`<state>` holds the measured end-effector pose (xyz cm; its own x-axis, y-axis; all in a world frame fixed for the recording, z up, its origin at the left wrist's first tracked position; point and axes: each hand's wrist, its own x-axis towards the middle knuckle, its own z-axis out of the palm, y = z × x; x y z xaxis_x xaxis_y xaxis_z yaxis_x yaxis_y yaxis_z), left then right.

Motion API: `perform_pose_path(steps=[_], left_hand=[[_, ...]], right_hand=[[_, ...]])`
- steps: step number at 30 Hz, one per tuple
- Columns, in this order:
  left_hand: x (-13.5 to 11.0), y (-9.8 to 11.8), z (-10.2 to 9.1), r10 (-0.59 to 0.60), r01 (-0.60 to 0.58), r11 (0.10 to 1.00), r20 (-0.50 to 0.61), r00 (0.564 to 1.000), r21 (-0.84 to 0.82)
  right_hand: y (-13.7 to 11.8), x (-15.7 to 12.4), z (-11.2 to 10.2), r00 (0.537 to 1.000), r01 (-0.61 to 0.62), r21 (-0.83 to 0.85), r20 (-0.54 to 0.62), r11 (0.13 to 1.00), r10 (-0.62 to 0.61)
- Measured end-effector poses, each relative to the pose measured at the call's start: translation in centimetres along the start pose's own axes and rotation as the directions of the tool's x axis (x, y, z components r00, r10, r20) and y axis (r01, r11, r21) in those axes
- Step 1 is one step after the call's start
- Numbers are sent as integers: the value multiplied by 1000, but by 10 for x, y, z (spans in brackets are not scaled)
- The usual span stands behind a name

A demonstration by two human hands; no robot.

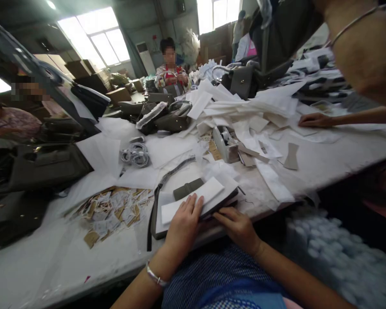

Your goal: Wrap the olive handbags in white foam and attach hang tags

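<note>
A dark grey-green handbag (157, 229) lies flat at the table's near edge, its strap (167, 175) looping out to the left. On top rest a white foam sheet (193, 199) and, behind that, a small olive wallet-like piece (188, 189). My left hand (184, 221) presses on the white sheet with fingers stretched out flat. At the bag's near right edge, my right hand (238, 226) has bent fingers closed on the edge; its thumb is partly hidden.
Left of the bag lies a pile of paper tags (116, 214). Beyond are coiled wrapped cords (137, 154), a tape dispenser (225, 146) and heaped white sheets (241, 111). Dark bags (48, 165) crowd the left. A co-worker's hand (315, 120) rests on the table at right.
</note>
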<state>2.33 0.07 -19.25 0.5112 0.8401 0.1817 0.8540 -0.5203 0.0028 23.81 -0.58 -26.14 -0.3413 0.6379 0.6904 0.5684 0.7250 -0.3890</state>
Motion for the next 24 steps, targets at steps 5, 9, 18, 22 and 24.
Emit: perform_pose_path(steps=[5,9,18,22,24], left_hand=[[-9,5,19,42,-28,987,-87,995,158],[-12,15,20,-10,29,985,-110,994,172],[5,57,21,-326,331,943,-97,940,40],[2,57,38,-311,334,940,-227,923,69],[0,55,44,-307,337,939,-265,914,76]], right_hand=[[-1,5,-30,996,78,8,43,997,-79],[15,26,-41,984,122,-187,150,975,-95],[48,29,-24,976,126,-100,189,987,-105],[46,27,-47,957,141,-46,262,989,-124],[45,18,-62,981,35,-15,189,999,-31]])
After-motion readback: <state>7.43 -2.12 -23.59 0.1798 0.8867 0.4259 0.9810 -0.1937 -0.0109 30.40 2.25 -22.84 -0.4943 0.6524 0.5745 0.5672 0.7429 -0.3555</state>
